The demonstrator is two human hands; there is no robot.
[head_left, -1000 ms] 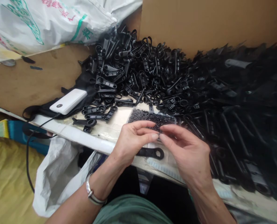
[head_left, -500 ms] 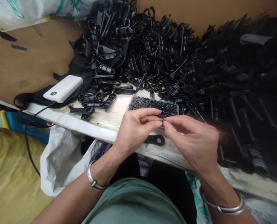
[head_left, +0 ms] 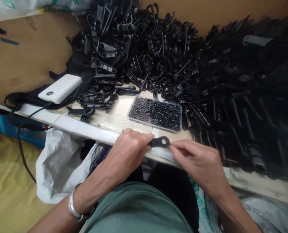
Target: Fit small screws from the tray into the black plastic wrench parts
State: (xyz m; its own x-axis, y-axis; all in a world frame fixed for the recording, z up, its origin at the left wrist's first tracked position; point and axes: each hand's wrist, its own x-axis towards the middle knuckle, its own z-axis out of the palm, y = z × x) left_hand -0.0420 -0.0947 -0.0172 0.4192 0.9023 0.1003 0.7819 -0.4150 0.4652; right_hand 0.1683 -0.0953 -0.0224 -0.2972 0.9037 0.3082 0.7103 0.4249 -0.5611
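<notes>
Black plastic, a flat clip piece with a ring end [head_left: 161, 141], lies at the near edge of the bench [head_left: 85, 131], right in front of the person, where both hands can work on it without reaching. The left hand [head_left: 128, 151] is curled over its shaft end, fingers closed down on it and pinning it flat to the bench. The right hand [head_left: 198, 158] comes in from the other side with thumb and forefinger pressed together at the ring; whether they pinch 1 small part there I cannot tell.

Just beyond, a clear tray of small black parts [head_left: 155, 113] sits within easy reach. Behind it a large heap of black clip pieces [head_left: 173, 61] fills the far side of the bench, and a white power bank [head_left: 60, 88] rests toward the left edge.
</notes>
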